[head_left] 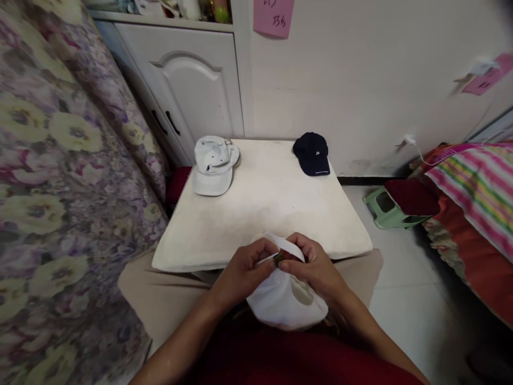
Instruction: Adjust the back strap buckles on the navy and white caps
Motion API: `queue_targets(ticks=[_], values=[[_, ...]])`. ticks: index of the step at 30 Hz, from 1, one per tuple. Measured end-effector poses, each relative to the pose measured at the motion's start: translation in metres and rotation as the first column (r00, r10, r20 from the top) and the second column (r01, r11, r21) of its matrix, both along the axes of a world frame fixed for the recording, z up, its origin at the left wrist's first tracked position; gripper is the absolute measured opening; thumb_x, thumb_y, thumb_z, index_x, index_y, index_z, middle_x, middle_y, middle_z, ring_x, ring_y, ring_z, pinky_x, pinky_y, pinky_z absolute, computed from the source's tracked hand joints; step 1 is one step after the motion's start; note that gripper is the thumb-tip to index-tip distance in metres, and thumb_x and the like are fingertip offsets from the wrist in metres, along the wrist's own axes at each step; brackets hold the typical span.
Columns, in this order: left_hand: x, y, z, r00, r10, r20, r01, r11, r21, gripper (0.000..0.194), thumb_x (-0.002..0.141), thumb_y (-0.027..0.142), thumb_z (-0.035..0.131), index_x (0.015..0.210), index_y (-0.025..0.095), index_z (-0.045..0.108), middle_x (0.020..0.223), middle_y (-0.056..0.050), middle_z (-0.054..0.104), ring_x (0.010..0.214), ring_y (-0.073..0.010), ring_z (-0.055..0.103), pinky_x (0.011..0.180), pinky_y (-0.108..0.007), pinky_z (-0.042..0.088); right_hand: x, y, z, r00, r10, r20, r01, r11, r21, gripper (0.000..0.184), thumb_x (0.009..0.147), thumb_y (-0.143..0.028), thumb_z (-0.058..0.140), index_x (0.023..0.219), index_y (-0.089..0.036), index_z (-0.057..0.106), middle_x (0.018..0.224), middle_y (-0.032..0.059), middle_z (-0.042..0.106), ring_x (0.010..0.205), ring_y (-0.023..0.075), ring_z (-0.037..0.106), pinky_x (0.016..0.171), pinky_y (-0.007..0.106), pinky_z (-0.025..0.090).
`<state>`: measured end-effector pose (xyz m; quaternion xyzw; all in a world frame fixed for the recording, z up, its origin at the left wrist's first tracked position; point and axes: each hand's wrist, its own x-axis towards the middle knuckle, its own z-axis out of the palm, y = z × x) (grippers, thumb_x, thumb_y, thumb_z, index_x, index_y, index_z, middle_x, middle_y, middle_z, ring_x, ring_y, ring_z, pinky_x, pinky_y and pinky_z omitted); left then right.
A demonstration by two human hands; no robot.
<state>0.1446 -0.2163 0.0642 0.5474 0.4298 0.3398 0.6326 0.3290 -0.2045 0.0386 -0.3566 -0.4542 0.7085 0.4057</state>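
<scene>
A white baseball cap (280, 302) rests close to my body, just off the near table edge, its back opening facing up. My left hand (251, 266) is closed on the cap's strap, fingers pinching near a small brass-coloured buckle. From the other side my right hand (310, 263) pinches the same strap beside the buckle, with the strap's loop arching between both hands. On the table's far left lies a pale grey-white cap (213, 166), with part of another cap showing behind it. A navy cap (312, 154) sits at the far right corner.
The cream-covered table (276, 198) stands before my knees, against a wall and a white cabinet (192, 80). A floral curtain (72, 214) hangs close on the left. To the right are a green stool (385, 206) and a bed with a striped cover (481, 187).
</scene>
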Motion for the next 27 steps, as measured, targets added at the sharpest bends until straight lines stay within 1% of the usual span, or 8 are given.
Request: queue_targets(ticks=[7,10,13,17,20,23,25,27], values=[[-0.002,-0.004,-0.001,0.998,-0.016,0.056,0.017,1.0,-0.02,0.023,0.088,0.039,0.062,0.093,0.017,0.06,0.08,-0.001,0.062,0.066,-0.0121,0.051,0.057,-0.022,0.037,-0.003,0.0,-0.001,1.0,-0.004,-0.012,0.004,1.0,0.004,0.032,0.07,-0.032,0.082,0.084,-0.019,0.057,0.071,-0.0047,0.054,0.059,0.009,0.045,0.054,0.02,0.035],[-0.002,-0.005,-0.004,0.998,-0.002,0.065,0.003,1.0,-0.026,0.023,0.085,0.039,0.065,0.09,0.017,0.061,0.076,0.0,0.061,0.063,-0.0117,0.051,0.056,-0.022,0.037,-0.003,0.0,-0.001,1.0,-0.002,-0.016,0.002,1.0,0.03,0.031,0.07,-0.031,0.082,0.085,-0.019,0.058,0.071,-0.0043,0.054,0.061,0.0093,0.045,0.054,0.02,0.035],[-0.003,-0.002,-0.005,0.997,0.021,0.073,-0.018,0.999,-0.038,0.023,0.087,0.039,0.063,0.088,0.016,0.063,0.074,0.0,0.062,0.061,-0.0112,0.051,0.056,-0.022,0.037,-0.002,0.0,0.002,0.999,0.022,-0.027,-0.021,0.999,0.026,0.031,0.07,-0.03,0.083,0.087,-0.018,0.06,0.071,-0.0039,0.055,0.059,0.0086,0.045,0.053,0.019,0.035],[-0.015,0.01,0.003,0.995,0.049,0.091,-0.046,0.999,-0.025,0.022,0.083,0.037,0.067,0.086,0.015,0.068,0.074,-0.001,0.064,0.06,-0.0115,0.053,0.056,-0.022,0.037,0.0,0.003,0.009,0.997,0.017,-0.077,-0.019,0.999,-0.027,0.027,0.078,-0.038,0.076,0.086,-0.018,0.06,0.07,-0.0042,0.056,0.044,0.0031,0.03,0.04,0.018,0.021],[-0.026,0.018,0.008,0.99,0.104,0.098,-0.102,0.995,-0.025,0.019,0.079,0.034,0.071,0.085,0.016,0.071,0.075,-0.001,0.067,0.062,-0.0114,0.053,0.056,-0.021,0.038,0.0,0.004,0.012,0.987,0.009,-0.16,-0.014,0.999,-0.033,0.027,0.082,-0.042,0.071,0.085,-0.017,0.06,0.069,-0.0036,0.058,0.04,0.0017,0.024,0.037,0.018,0.019],[-0.029,0.018,0.006,0.981,0.127,0.148,-0.117,0.99,-0.075,0.018,0.079,0.033,0.072,0.085,0.016,0.072,0.075,-0.001,0.066,0.06,-0.01,0.053,0.055,-0.02,0.038,0.001,0.005,0.013,0.972,0.002,-0.234,-0.014,0.999,-0.05,0.027,0.086,-0.042,0.068,0.08,-0.018,0.058,0.063,-0.0043,0.055,0.041,0.0026,0.023,0.037,0.017,0.022],[-0.023,0.014,0.001,0.961,0.163,0.223,-0.137,0.982,-0.129,0.02,0.078,0.035,0.074,0.083,0.015,0.071,0.072,-0.001,0.065,0.057,-0.0091,0.051,0.053,-0.02,0.037,0.004,0.006,0.015,0.966,-0.013,-0.257,-0.004,0.998,-0.067,0.024,0.087,-0.038,0.067,0.079,-0.018,0.058,0.063,-0.0041,0.056,0.041,0.0028,0.025,0.037,0.016,0.024],[-0.014,0.01,-0.004,0.936,0.201,0.288,-0.153,0.972,-0.181,0.023,0.075,0.036,0.076,0.081,0.015,0.069,0.07,-0.001,0.063,0.055,-0.0088,0.05,0.052,-0.02,0.036,0.008,0.008,0.018,0.968,-0.013,-0.252,-0.006,0.997,-0.075,0.02,0.086,-0.035,0.069,0.083,-0.018,0.059,0.063,-0.0051,0.055,0.04,0.0023,0.023,0.036,0.015,0.023]])
